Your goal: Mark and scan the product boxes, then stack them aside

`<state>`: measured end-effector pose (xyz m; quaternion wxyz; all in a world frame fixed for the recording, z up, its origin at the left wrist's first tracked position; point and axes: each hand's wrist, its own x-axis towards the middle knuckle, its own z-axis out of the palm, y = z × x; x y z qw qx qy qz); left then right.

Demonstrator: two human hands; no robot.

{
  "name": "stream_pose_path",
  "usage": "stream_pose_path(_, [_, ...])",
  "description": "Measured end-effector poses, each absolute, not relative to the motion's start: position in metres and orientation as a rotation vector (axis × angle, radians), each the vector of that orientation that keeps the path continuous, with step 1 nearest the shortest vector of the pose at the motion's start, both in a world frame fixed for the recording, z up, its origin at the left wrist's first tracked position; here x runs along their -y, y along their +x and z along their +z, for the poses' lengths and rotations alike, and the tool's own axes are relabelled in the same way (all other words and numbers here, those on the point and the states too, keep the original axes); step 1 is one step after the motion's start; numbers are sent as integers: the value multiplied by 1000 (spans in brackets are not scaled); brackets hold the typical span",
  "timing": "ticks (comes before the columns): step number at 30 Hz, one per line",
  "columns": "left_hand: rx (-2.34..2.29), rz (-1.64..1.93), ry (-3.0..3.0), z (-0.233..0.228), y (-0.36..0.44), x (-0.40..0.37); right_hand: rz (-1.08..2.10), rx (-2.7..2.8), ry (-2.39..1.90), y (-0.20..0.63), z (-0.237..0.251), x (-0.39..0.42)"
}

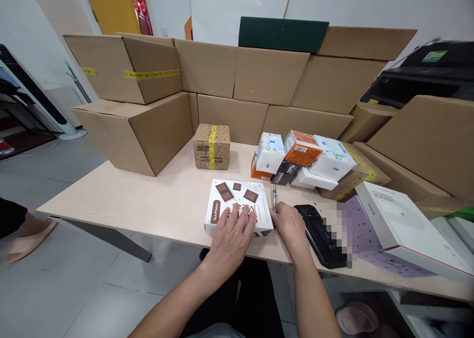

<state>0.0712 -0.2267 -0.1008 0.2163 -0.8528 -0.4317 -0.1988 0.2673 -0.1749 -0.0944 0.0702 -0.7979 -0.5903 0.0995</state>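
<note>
A white box [239,196] printed with brown squares and the word NutriMotion lies flat on the desk [159,197], close to the edge nearest the person, and serves here as the landmark. The left hand [231,237] rests palm down on the near part of the white box, its fingers spread across the lettering. Just beside the white box's right side, the right hand [292,224] has its fingers curled in, pinching the near end of a slim pen-like tool [274,194] that points away from the person; whether those fingers also touch the white box cannot be told. Farther to the right of the white box, past the right hand, lies a black tray-like object [318,232], partly blurred out. Beyond the white box and a little to its left stands a small brown carton [203,148] with yellow tape. Beyond it to the right, a pile gathers a blue-and-white pack [270,153], an orange box [302,148], a second pale pack [332,160], a dark box [284,173] marked 20% and a flat white carton [314,179]. Well to the white box's right, a large white case [407,224] lettered BANK leans over a purple dotted box [365,219]. Cardboard panels [231,116] rise behind everything, beyond the white box.
</note>
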Motion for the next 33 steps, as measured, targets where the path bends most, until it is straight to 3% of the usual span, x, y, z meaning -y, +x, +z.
stream_pose_path(7, [1216, -582, -2389, -102, 71, 227, 254, 1687, -2348, 272, -89, 190])
stream_pose_path(11, [1205, -583, -2396, -100, 69, 226, 4, 1452, -2244, 308, -93, 222])
stream_pose_path(15, [1181, -612, -2404, -98, 67, 223, -157, 1526, -2472, 337, -103, 250])
stream_pose_path(21, [1167, -659, -2409, -96, 68, 222, 108, 1563, -2602, 345, -106, 244])
stream_pose_path(33, [1193, -646, -2421, -97, 69, 222, 139, 1411, -2321, 341, -101, 241])
